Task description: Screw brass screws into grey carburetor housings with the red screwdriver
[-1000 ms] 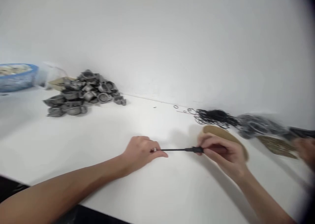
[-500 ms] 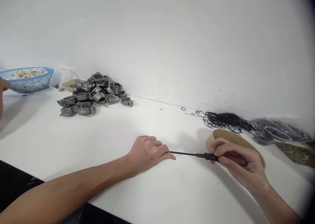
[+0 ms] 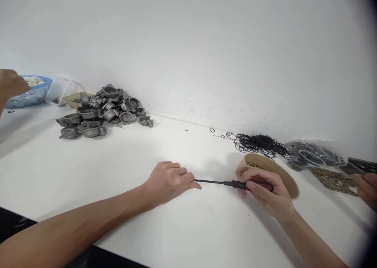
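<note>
My right hand (image 3: 266, 187) grips a screwdriver (image 3: 235, 184) by its red and black handle, in front of a round cream-coloured tub. The thin dark shaft points left, and its tip runs in at the thumb side of my left hand (image 3: 171, 181). That left hand is closed, knuckles up, low over the white table. Whatever lies inside its fingers is hidden from me. Small brass-coloured parts (image 3: 253, 165) show in the tub (image 3: 282, 173), whose near side is partly covered by my right hand.
Grey metal housings (image 3: 96, 112) are heaped at back left, near a clear plastic box (image 3: 60, 89) and a blue basket (image 3: 35, 95). Black rubber rings (image 3: 262, 144) lie by the wall. Bags of small parts (image 3: 332, 179) sit at right. Another person's hands (image 3: 13, 83) appear at both sides.
The view has shifted slightly, moving the scene left. Another person's hand has come farther in over the basket, and one with a dark object has appeared at right. My grip looks the same.
</note>
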Tool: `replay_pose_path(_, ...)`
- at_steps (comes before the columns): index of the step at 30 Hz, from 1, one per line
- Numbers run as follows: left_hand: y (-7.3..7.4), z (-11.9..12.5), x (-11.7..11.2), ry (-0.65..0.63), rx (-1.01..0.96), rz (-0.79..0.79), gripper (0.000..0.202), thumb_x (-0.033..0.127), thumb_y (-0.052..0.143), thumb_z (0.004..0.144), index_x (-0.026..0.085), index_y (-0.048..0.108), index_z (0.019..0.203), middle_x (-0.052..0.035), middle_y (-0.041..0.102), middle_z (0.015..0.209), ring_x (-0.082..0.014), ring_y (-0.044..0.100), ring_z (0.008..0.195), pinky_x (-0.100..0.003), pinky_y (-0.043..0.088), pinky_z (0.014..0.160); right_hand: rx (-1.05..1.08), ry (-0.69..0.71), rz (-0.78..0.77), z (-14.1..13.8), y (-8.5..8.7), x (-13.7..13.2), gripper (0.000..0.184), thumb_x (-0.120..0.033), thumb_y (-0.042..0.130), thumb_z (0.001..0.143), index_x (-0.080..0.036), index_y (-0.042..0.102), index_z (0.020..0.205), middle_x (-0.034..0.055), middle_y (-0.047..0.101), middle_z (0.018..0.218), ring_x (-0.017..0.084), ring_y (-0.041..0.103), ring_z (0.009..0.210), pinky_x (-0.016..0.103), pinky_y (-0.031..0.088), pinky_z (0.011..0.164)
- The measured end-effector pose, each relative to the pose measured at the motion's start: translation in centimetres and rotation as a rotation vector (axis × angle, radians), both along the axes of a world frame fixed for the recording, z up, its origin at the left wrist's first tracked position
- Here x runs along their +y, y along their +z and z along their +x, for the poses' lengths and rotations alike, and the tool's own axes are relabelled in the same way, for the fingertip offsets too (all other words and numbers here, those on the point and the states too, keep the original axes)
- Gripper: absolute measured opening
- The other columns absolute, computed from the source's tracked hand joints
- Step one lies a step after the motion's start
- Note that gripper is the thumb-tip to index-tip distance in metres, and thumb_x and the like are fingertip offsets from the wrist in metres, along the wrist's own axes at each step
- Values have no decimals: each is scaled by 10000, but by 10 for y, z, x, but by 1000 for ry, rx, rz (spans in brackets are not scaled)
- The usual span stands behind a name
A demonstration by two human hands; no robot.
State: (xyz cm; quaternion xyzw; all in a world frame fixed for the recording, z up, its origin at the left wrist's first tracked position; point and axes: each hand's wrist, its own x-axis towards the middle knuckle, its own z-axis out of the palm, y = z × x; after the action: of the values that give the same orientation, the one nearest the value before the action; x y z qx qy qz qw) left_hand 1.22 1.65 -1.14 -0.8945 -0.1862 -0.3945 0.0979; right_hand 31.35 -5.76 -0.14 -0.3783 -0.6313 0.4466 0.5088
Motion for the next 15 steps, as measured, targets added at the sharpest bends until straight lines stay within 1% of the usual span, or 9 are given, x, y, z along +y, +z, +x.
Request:
replay_pose_path(5, -2, -1, 7, 66, -22, -26, 436, 408, 593, 1006, 182, 617, 635, 49, 521, 463, -104, 427, 440, -258, 231, 457, -56, -91, 91, -1, -4, 0, 56, -223, 672, 942, -216, 728, 938, 74, 602, 908, 174, 646, 714, 319, 552, 617)
replay_pose_path(7, -2, -1, 9, 86, -27, -25, 433, 405, 594, 1005, 182, 617, 635, 49, 529, 459, -101, 425, 432, -256, 216, 453, -94, -104, 122, -3, -4, -1, 53, -208, 673, 939, -218, 724, 938, 71, 594, 934, 176, 659, 723, 316, 554, 619)
replay_pose_path(12, -2, -2, 12, 84, -13, -35, 429, 417, 597, 1003, 183, 625, 645, 52, 541, 462, -95, 431, 426, -252, 218, 453, -104, -138, 145, -4, -3, -3, 55, -200, 658, 948, -210, 710, 934, 68, 581, 946, 163, 656, 701, 319, 565, 621)
replay_pose_path(15, -2, -3, 12, 70, -10, -37, 446, 427, 585, 1009, 181, 622, 639, 50, 539, 464, -90, 442, 429, -254, 223, 455, -119, -135, 165, -1, -4, -2, 45, -222, 676, 935, -197, 713, 929, 85, 589, 938, 187, 663, 735, 323, 585, 593)
